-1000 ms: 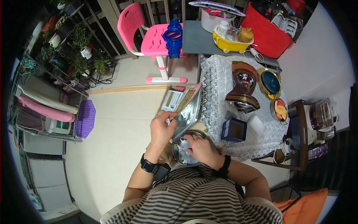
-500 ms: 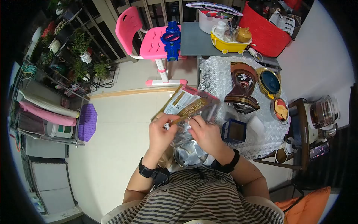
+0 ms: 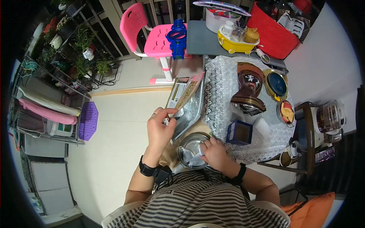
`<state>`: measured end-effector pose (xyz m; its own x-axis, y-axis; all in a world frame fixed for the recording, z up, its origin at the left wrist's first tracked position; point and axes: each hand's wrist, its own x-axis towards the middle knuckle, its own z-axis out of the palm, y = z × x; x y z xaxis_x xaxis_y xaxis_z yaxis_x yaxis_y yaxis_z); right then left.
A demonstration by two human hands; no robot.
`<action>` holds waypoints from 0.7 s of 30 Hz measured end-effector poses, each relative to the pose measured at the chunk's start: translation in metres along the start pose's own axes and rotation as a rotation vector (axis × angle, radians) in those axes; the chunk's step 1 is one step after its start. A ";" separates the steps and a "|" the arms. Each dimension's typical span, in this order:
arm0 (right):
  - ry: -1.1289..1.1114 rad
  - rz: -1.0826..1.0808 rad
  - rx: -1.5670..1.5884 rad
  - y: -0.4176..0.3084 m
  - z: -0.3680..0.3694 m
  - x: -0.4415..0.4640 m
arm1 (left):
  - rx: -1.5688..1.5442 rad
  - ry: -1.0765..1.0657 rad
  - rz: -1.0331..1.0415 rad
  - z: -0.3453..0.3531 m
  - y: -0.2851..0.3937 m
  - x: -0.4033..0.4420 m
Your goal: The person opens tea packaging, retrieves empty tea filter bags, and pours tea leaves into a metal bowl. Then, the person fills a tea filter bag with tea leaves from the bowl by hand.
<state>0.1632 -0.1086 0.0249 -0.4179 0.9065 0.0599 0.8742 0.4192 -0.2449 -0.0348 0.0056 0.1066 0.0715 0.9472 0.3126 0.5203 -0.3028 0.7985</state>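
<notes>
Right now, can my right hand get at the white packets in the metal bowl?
Probably yes: your right hand is at the metal bowl, whose open top leaves the white packets exposed.

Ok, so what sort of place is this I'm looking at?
Most likely someone's home, perhaps a balcony or a room opening onto one: there are potted plants, a pink chair and a lace-like tablecloth.
</notes>
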 end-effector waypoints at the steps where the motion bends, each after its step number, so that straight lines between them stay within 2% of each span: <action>1: -0.036 -0.014 -0.071 -0.001 0.007 -0.001 | 0.002 0.002 -0.002 0.001 0.001 -0.001; 5: 0.002 0.027 0.032 0.001 0.004 -0.002 | 0.054 -0.034 -0.013 0.000 0.000 -0.003; 7: 0.166 0.082 0.450 0.000 -0.043 0.007 | 0.078 -0.045 0.000 0.000 -0.002 -0.003; 8: 0.163 0.081 0.451 -0.003 -0.064 0.013 | 0.064 -0.074 -0.003 0.000 -0.002 -0.004; 10: 0.380 0.196 0.665 -0.008 -0.093 0.028 | 0.050 -0.108 -0.006 0.001 -0.001 -0.006; 14: 0.511 0.306 0.689 -0.008 -0.077 0.057 | 0.038 -0.144 0.026 0.005 0.008 -0.010; 16: 0.382 0.318 0.635 -0.008 -0.072 0.064 | 0.040 -0.147 0.024 0.003 0.010 -0.010; 17: 0.430 0.262 0.498 -0.008 -0.067 0.063 | 0.027 -0.140 0.002 0.002 0.010 -0.010; 20: 0.403 0.178 0.619 -0.011 -0.076 0.053 | 0.019 -0.115 -0.019 -0.003 0.003 -0.011; 21: 0.472 0.111 0.582 -0.007 -0.069 0.046 | 0.019 -0.098 -0.006 -0.004 0.000 -0.010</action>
<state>0.1551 -0.0664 0.0959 -0.0701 0.9220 0.3808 0.5784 0.3486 -0.7375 -0.0388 -0.0045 0.1050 0.1504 0.9551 0.2552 0.5372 -0.2956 0.7900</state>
